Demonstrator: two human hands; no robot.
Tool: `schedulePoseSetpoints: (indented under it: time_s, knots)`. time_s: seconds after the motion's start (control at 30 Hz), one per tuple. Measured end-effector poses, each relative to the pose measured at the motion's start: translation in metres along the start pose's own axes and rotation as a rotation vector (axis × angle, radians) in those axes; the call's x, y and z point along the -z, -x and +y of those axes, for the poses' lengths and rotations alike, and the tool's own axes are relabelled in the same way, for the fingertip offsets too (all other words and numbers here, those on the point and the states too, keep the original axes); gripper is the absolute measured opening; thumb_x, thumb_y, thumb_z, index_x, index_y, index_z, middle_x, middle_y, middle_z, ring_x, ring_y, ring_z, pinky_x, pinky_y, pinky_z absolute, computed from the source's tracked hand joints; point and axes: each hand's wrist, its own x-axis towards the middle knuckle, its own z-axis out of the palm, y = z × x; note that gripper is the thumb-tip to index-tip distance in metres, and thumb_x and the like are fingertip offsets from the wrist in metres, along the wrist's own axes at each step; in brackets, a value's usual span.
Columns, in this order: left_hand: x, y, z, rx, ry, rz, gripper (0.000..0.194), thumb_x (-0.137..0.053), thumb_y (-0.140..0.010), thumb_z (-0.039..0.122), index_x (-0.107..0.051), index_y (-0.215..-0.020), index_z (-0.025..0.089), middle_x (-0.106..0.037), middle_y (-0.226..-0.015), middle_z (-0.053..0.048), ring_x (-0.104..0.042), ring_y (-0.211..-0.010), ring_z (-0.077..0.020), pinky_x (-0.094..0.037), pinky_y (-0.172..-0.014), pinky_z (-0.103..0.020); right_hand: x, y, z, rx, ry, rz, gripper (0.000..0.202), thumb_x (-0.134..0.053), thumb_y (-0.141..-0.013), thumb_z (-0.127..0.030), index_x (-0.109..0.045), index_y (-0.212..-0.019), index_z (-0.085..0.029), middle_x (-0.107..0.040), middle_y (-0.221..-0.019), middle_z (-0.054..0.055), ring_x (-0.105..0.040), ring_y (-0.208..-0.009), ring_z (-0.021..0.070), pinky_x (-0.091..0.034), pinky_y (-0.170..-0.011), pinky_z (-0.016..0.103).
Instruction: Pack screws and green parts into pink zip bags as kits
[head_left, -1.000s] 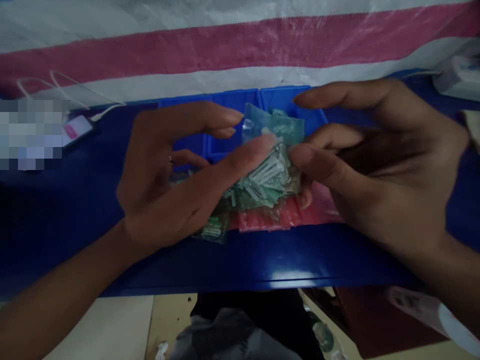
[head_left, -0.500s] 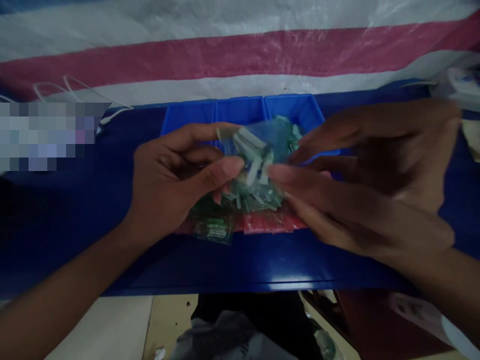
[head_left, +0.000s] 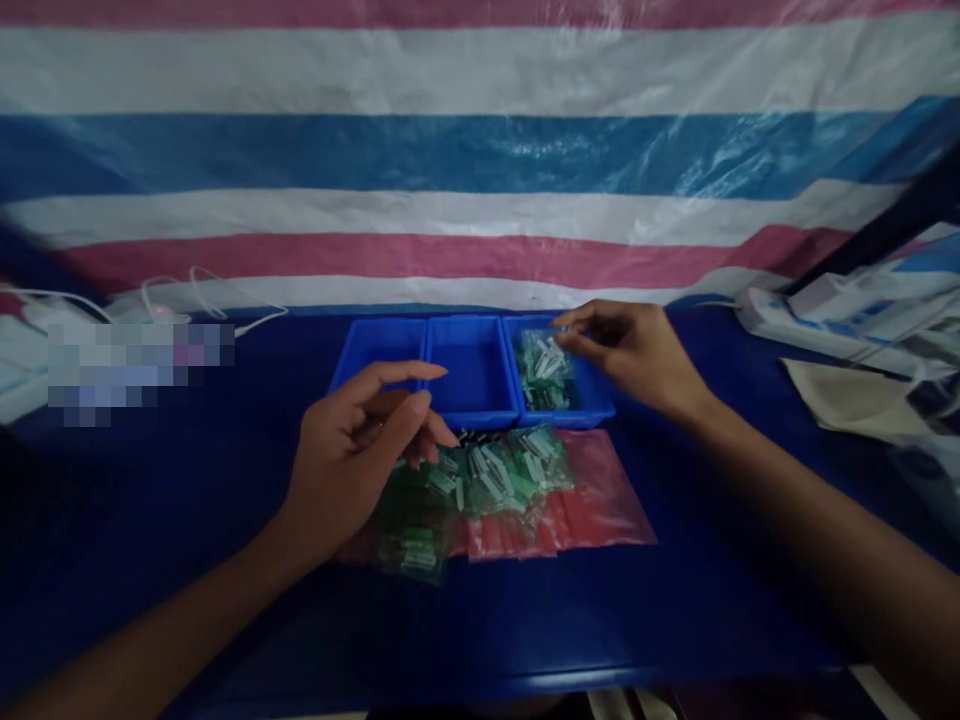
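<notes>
My right hand [head_left: 626, 350] pinches the edge of a small clear plastic bag [head_left: 546, 350] with pale strip-like pieces inside. It is over the right blue bin [head_left: 592, 400], where more such bags lie. My left hand [head_left: 367, 435] hovers in front of the left and middle bins with its fingers apart, holding nothing. Below and beside it, several small bags of pale and green pieces [head_left: 495, 475] lie on red plastic bags [head_left: 607, 490]. One more small bag [head_left: 418, 550] rests nearer the table's front edge.
The middle blue bin [head_left: 471, 370] and left blue bin [head_left: 382, 342] adjoin the right one on the blue table [head_left: 525, 620]. White cables [head_left: 202, 290] lie at the left. A power strip [head_left: 772, 318] and brownish paper [head_left: 840, 395] are at the right. A striped sheet [head_left: 450, 150] hangs behind.
The small bag, held between both hands before, has moved away to the right bin in my right hand. My left hand has let go of it. The view has tilted up.
</notes>
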Motion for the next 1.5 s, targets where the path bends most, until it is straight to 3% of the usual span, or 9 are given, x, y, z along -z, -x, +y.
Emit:
schedulePoseSetpoints:
  time_s: [0.2,0.33,0.53,0.77,0.83,0.93,1.07,1.33,1.5]
  knots:
    - [0.003,0.005,-0.003,-0.055,-0.037,-0.026,0.012,-0.072,-0.104,0.031,-0.08,-0.104,0.023,-0.081,-0.075,0.0,-0.072,-0.058,-0.012,-0.06,-0.056,-0.018,-0.005,0.004,0.001,0.119,0.201,0.039,0.024,-0.067,-0.1,-0.033,-0.087,-0.1,-0.02,-0.079,-0.103,0.016,-0.072,-0.098,0.034,-0.06,-0.089,0.05]
    - [0.004,0.006,-0.006,-0.094,-0.089,-0.043,0.012,-0.069,-0.105,0.025,-0.081,-0.106,0.023,-0.081,-0.076,0.001,-0.073,-0.06,-0.0113,-0.061,-0.059,-0.018,-0.001,0.019,-0.016,0.356,0.335,-0.177,0.043,-0.051,-0.115,-0.047,-0.085,-0.12,-0.021,-0.084,-0.12,0.012,-0.07,-0.116,0.0362,-0.056,-0.103,0.055]
    - [0.003,0.005,-0.008,-0.135,-0.145,-0.047,0.014,-0.066,-0.106,0.021,-0.08,-0.107,0.024,-0.082,-0.078,0.003,-0.073,-0.061,-0.0097,-0.06,-0.06,-0.017,0.0,0.027,0.0,0.387,0.492,-0.266,0.067,-0.026,-0.119,-0.059,-0.079,-0.137,-0.022,-0.084,-0.13,0.012,-0.062,-0.142,0.044,-0.051,-0.104,0.066]
    - [0.013,-0.002,-0.009,-0.338,-0.538,0.022,0.015,-0.065,-0.108,0.023,-0.08,-0.11,0.025,-0.084,-0.089,0.002,-0.079,-0.08,-0.0146,-0.065,-0.078,-0.025,0.0,0.031,0.005,0.436,0.49,-0.184,0.056,-0.036,-0.118,-0.053,-0.079,-0.134,-0.021,-0.077,-0.144,0.017,-0.055,-0.152,0.0519,-0.05,-0.106,0.075]
    - [0.018,-0.009,-0.015,-0.465,-0.7,-0.017,0.017,-0.064,-0.108,0.023,-0.081,-0.111,0.024,-0.086,-0.104,-0.002,-0.081,-0.1,-0.0196,-0.067,-0.096,-0.033,0.005,0.034,-0.014,0.519,0.461,-0.109,0.047,-0.043,-0.118,-0.044,-0.074,-0.141,-0.018,-0.074,-0.148,0.019,-0.057,-0.15,0.0497,-0.052,-0.106,0.072]
    - [0.025,-0.019,-0.026,-0.549,-0.889,-0.177,0.023,-0.061,-0.11,0.027,-0.083,-0.115,0.021,-0.083,-0.13,-0.008,-0.077,-0.129,-0.028,-0.065,-0.113,-0.045,0.009,0.042,-0.048,0.705,0.256,-0.084,0.019,-0.063,-0.112,-0.03,-0.078,-0.122,-0.023,-0.085,-0.12,0.01,-0.076,-0.117,0.0333,-0.059,-0.09,0.052]
    - [0.031,-0.022,-0.035,-0.58,-0.955,-0.334,0.036,-0.055,-0.116,0.036,-0.086,-0.115,0.018,-0.077,-0.143,-0.013,-0.069,-0.144,-0.0316,-0.062,-0.12,-0.048,-0.002,0.058,-0.073,0.877,0.127,-0.228,0.03,-0.066,-0.112,-0.035,-0.075,-0.129,-0.013,-0.086,-0.116,0.01,-0.078,-0.107,0.0277,-0.059,-0.083,0.045]
    - [0.042,-0.025,-0.034,-0.561,-0.923,-0.409,0.028,-0.061,-0.114,0.041,-0.085,-0.124,0.029,-0.073,-0.148,-0.004,-0.072,-0.14,-0.0294,-0.062,-0.122,-0.045,-0.011,0.069,-0.071,0.847,0.135,-0.114,0.022,-0.068,-0.107,-0.008,-0.072,-0.129,-0.01,-0.087,-0.107,0.011,-0.082,-0.091,0.0214,-0.065,-0.074,0.037]
    - [0.045,-0.028,-0.04,-0.633,-0.899,-0.424,0.031,-0.061,-0.114,0.043,-0.085,-0.12,0.024,-0.078,-0.141,-0.009,-0.073,-0.138,-0.0295,-0.065,-0.117,-0.045,-0.009,0.075,-0.085,0.34,-0.139,0.062,0.035,-0.077,-0.103,-0.013,-0.077,-0.131,-0.034,-0.087,-0.115,-0.003,-0.082,-0.077,0.0138,-0.07,-0.073,0.027]
